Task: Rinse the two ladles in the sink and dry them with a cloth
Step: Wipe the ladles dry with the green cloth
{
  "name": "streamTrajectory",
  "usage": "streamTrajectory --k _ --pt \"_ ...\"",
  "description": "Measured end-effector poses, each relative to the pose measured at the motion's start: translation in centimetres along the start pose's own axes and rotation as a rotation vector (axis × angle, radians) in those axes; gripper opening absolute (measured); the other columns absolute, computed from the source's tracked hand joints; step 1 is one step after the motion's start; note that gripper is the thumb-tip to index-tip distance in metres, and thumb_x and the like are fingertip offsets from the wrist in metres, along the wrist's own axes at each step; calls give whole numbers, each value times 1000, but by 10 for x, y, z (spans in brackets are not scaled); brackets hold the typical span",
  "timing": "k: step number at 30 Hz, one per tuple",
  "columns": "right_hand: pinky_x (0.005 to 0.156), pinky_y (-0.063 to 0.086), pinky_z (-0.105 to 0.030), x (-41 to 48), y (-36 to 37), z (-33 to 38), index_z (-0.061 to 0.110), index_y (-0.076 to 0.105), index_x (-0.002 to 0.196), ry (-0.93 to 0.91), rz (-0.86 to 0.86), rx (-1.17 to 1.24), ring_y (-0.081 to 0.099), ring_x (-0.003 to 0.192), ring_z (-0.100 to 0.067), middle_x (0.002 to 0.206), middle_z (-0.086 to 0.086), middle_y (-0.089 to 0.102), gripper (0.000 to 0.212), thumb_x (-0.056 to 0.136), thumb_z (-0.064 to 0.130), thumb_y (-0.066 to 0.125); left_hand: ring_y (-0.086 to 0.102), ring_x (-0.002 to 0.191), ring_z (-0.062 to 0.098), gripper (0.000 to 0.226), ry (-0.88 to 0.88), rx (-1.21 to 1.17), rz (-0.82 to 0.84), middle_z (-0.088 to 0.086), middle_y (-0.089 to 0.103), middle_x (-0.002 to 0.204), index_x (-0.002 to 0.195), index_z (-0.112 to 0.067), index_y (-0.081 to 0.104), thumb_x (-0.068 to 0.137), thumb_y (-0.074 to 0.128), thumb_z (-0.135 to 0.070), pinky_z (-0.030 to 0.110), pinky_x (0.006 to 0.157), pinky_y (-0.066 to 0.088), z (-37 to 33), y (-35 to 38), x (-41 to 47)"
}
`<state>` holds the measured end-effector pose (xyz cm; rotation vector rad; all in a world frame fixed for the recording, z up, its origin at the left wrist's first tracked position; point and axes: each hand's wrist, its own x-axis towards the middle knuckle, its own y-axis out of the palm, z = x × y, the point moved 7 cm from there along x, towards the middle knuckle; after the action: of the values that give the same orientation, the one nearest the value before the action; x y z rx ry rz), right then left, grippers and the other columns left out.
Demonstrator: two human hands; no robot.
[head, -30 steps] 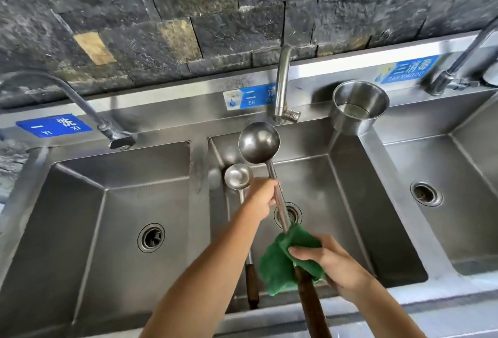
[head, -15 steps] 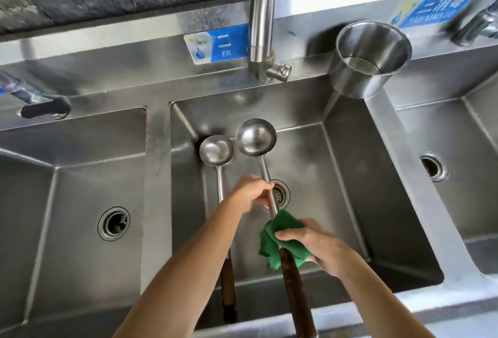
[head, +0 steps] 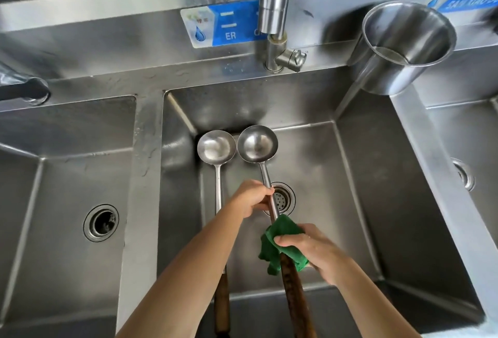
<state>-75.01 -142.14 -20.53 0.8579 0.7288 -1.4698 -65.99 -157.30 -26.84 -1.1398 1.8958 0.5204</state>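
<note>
Middle basin point(head: 350, 176) of a three-bay stainless sink, both ladles over it. The left hand point(head: 252, 197) has its fingers curled tight round the metal shaft of the bigger ladle point(head: 257, 143), gripping it right above the drain strainer point(head: 284, 199). The right hand point(head: 310, 246) is lower down, fingers and thumb clamped on a green cloth point(head: 280, 232) bunched around the spot where the shaft meets the dark wooden handle (thumb sits on top of the cloth). That handle runs off the bottom edge of the view.

The second ladle point(head: 216, 146) lies in the same basin with nobody holding it, bowl up near the back-left corner, its long handle running back toward the near wall and partly hidden under the left forearm. The two bowls sit just beside each other; I can't tell if they actually touch.

The faucet point(head: 273, 0) stands behind the basin with a blue label point(head: 229, 25) next to it. A steel canister point(head: 404, 49) sits on the ledge at the back right. The left basin point(head: 54, 176) has its own drain point(head: 101, 223).
</note>
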Motion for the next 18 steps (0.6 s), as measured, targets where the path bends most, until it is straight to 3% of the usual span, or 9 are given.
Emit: streamTrajectory --k 5,10,13,14,16,18 --pt "88 56 -39 10 -6 -4 11 70 109 6 -36 -6 74 95 -26 95 -8 79 33 81 25 79 69 72 24 12 -3 -20 29 14 67 86 101 2 65 91 63 -3 36 66 62 4 7 13" --pt "75 52 -31 8 -9 -2 14 69 100 9 -43 33 71 93 -24 93 -8 78 15 86 16 75 67 71 22 3 10 -15 14 14 65 88 92 -3 63 90 65 -5 28 52 58 1 10 19" --pt "74 52 -30 10 -10 -3 12 72 103 6 -30 23 73 93 -26 93 -8 79 19 86 19 75 66 67 20 8 5 -38 13 10 65 81 94 -2 65 89 66 -8 31 57 60 3 10 24" --pt "77 54 -32 11 -9 -3 11 73 105 7 -23 24 74 94 -27 95 -9 79 21 86 20 75 64 67 21 9 37 -4 -38 9 64 80 93 -4 67 90 66 -13 35 65 61 3 4 27" --pt "80 56 -36 12 -11 -6 9 73 109 17 -22 47 74 96 -29 100 -15 78 25 87 21 75 61 78 24 11 200 214 -298 6 64 85 93 -14 67 89 63 -24 35 81 54 -7 -22 27" --pt "79 54 -36 10 -18 -11 8 72 110 24 -55 88 73 93 -31 101 -18 77 26 88 20 75 59 102 28 31 319 385 -573 9 64 107 116 -15 63 89 60 -29 37 96 46 -16 -50 14"
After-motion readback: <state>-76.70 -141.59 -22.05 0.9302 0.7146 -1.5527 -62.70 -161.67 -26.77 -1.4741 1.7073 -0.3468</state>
